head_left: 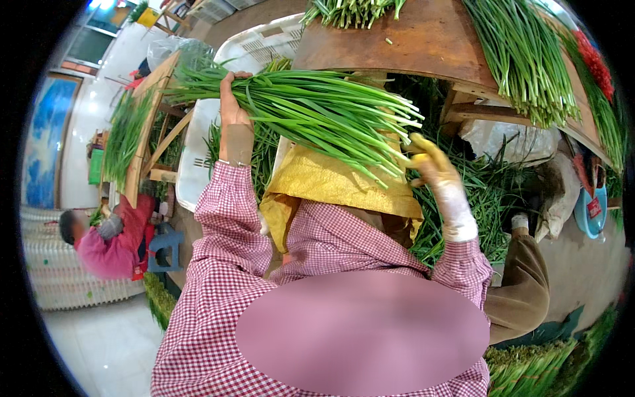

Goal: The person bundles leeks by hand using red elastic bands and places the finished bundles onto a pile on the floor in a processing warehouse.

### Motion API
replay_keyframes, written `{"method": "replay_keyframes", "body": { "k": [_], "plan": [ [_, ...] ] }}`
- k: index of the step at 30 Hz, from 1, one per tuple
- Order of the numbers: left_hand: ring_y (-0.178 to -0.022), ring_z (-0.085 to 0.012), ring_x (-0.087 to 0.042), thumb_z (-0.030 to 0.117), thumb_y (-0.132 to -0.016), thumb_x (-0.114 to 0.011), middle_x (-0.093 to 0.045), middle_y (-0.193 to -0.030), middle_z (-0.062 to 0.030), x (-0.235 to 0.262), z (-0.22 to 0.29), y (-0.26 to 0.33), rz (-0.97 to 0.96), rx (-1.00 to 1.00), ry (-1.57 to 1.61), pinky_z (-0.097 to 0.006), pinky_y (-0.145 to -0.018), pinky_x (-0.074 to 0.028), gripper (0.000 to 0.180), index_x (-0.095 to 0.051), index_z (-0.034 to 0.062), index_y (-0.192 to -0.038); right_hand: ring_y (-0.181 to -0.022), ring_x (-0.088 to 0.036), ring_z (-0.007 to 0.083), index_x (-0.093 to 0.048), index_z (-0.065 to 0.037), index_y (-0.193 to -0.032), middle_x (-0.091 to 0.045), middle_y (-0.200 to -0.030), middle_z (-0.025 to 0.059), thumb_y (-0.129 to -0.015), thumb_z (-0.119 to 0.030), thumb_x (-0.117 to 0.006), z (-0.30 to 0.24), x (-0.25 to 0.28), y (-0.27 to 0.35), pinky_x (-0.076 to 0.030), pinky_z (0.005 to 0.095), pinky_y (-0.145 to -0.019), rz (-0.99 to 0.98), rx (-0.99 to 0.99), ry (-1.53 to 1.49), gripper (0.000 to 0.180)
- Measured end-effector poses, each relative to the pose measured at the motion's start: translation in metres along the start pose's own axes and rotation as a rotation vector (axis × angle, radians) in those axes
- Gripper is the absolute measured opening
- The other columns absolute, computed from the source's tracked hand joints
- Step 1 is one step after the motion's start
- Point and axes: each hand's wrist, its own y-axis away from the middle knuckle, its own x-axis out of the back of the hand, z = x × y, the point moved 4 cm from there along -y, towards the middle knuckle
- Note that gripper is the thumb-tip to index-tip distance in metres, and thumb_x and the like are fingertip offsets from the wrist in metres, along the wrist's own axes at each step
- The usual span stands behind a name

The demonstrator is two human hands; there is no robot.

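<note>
My left hand (235, 99) is closed round a bunch of long green garlic chives (311, 99), gripping it toward the leafy end. The bunch lies across in front of me, its pale stem ends fanned out to the right. At those ends is my right hand (435, 165), with yellow coverings on its fingers and a whitish wrap at the wrist. Its fingers are curved and apart, close to the stem tips, with nothing plainly held. A yellow cloth (331, 175) covers my lap below the bunch.
A wooden table (397, 46) ahead carries chive bunches (522, 59). White plastic crates (198, 152) stand at the left, and loose leaves (473, 212) are heaped at the right. Beyond them are a blue basin (591, 212) and a seated person's trousered leg (522, 284). Another person (109, 248) sits far left.
</note>
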Motion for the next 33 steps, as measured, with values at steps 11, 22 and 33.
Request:
{"method": "replay_keyframes", "body": {
  "k": [11, 22, 33],
  "plan": [
    [-0.082, -0.0228, -0.057, 0.027, -0.085, -0.051, -0.059, -0.087, -0.0092, 0.035, -0.002, 0.015, 0.108, 0.128, 0.1, -0.037, -0.078, -0.049, 0.023, -0.057, 0.0043, -0.083, -0.044, -0.037, 0.0032, -0.065, -0.008, -0.099, -0.054, -0.059, -0.0026, -0.087, -0.024, -0.057, 0.025, 0.059, -0.002, -0.028, 0.0177, -0.038, 0.23, -0.168, 0.15, 0.022],
    [-0.082, -0.0211, -0.057, 0.032, -0.084, -0.053, -0.059, -0.086, -0.007, 0.041, -0.007, 0.021, 0.144, 0.113, 0.031, -0.035, -0.077, -0.048, 0.026, -0.058, 0.0062, -0.084, -0.048, -0.042, 0.0028, -0.062, -0.004, -0.096, -0.051, -0.053, -0.002, -0.082, -0.019, -0.065, -0.025, -0.016, -0.001, -0.033, 0.0194, -0.045, -0.061, -0.073, 0.226, 0.021],
    [-0.088, -0.0194, -0.055, 0.034, -0.084, -0.054, -0.059, -0.088, -0.0042, 0.053, -0.012, 0.025, 0.169, 0.094, 0.033, -0.034, -0.081, -0.045, 0.025, -0.057, 0.0089, -0.085, -0.045, -0.045, 0.0057, -0.063, -0.004, -0.087, -0.057, -0.061, 0.0001, -0.09, -0.024, -0.052, -0.026, -0.006, 0.011, -0.038, 0.0221, -0.043, -0.042, 0.065, 0.359, 0.023]
  ]
}}
